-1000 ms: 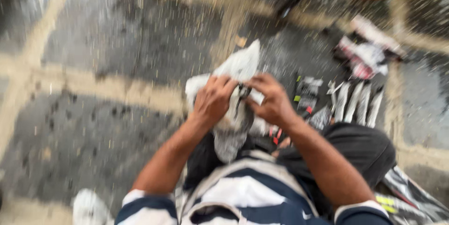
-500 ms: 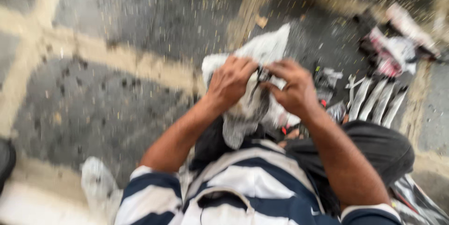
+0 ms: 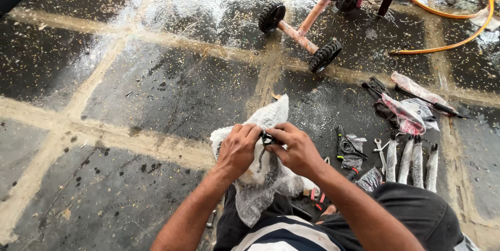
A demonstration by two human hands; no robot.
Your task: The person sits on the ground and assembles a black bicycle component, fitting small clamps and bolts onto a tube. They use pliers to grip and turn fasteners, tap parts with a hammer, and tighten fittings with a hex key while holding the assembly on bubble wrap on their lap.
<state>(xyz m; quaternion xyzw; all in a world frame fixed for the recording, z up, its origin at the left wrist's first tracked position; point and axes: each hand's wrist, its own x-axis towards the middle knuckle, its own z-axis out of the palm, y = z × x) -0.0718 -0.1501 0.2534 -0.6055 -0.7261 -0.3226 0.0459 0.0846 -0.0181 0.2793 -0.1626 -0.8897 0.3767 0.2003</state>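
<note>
My left hand (image 3: 238,149) and my right hand (image 3: 298,150) are close together over a bundle of white bubble wrap (image 3: 264,173) that rests on my lap. Between the fingertips of both hands sits a small black part (image 3: 267,138), pinched by my right hand's thumb and fingers. My left hand grips the bubble wrap just beside that part. What lies inside the wrap is hidden.
Wet dark stone floor (image 3: 156,89) with pale joints. A pink frame with two small black wheels (image 3: 299,34) stands ahead. A yellow hose (image 3: 458,37) curls at top right. Wrapped parts (image 3: 414,157), a spanner (image 3: 380,149), pliers (image 3: 346,147) and plastic bags (image 3: 406,113) lie to my right.
The view has tilted up and sharpened, bringing in the wheeled frame and hose. My hands stay together on the bubble wrap, with the small black part now showing between the fingers.
</note>
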